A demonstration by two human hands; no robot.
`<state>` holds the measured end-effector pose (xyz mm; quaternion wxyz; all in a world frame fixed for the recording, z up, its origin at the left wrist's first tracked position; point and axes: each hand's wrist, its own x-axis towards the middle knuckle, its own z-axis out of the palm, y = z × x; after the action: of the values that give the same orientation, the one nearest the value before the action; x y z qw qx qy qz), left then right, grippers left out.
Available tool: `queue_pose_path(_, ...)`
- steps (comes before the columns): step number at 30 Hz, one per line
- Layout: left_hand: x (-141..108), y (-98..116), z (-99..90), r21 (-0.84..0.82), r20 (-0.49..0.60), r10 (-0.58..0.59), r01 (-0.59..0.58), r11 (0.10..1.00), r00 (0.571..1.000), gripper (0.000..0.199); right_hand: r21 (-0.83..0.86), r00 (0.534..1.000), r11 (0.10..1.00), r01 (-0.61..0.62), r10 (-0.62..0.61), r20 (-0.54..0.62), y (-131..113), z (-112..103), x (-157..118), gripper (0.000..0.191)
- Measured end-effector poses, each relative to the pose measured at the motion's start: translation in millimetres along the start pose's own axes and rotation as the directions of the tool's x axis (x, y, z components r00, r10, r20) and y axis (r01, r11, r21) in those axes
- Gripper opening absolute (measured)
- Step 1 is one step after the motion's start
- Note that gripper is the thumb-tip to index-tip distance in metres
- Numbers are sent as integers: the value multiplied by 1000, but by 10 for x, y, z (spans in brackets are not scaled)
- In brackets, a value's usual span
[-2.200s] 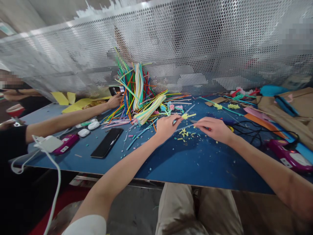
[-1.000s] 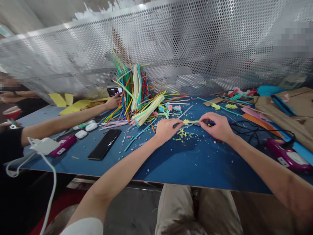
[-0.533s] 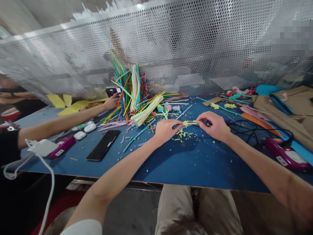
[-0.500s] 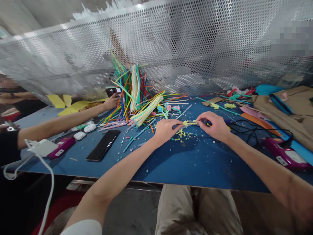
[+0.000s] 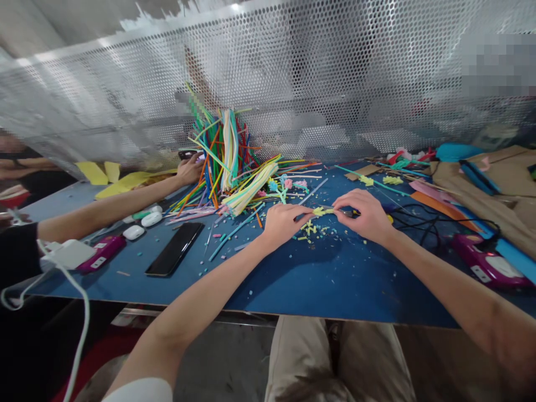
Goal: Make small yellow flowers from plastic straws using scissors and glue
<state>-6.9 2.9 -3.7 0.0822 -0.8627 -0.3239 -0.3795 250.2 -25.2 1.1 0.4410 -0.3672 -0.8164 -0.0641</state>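
Observation:
My left hand (image 5: 283,224) is closed, its thumb and fingertips pinching a knobbly yellow strip (image 5: 321,211) just above the table. At the strip's other end, my right hand (image 5: 363,216) is closed in a pinch. A slim metal tool (image 5: 347,213) with a dark end shows inside the loop of the right thumb and forefinger; its kind is not clear. The right fingertips meet the yellow strip, but their exact contact is hidden. Small yellow offcuts (image 5: 310,229) lie scattered below the strip.
Bundled coloured stems (image 5: 251,187) stand and lie behind my left hand, near pastel flower-like pieces (image 5: 287,184). A black phone (image 5: 176,248), a purple power strip (image 5: 103,252) and another person's hand (image 5: 189,170) are leftward. Black cables (image 5: 422,220) and brown paper (image 5: 464,178) lie rightward.
My right hand has shifted slightly left, and more of the metal tool shows within it. The yellow strip stays between both hands. The view has moved a little.

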Motion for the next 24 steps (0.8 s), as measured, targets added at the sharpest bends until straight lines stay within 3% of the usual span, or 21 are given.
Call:
queue_pose_path(9, -15, 26, -18, 39, -30, 37, -36, 999, 999, 22, 14, 998, 998, 65, -65, -6, -135, -18, 18, 3)
queue_pose_path(24, -1, 37, -16, 8, -53, 103, -103, 995, 993, 21, -40, 996, 995, 88, -89, -20, -145, 5, 22, 8)
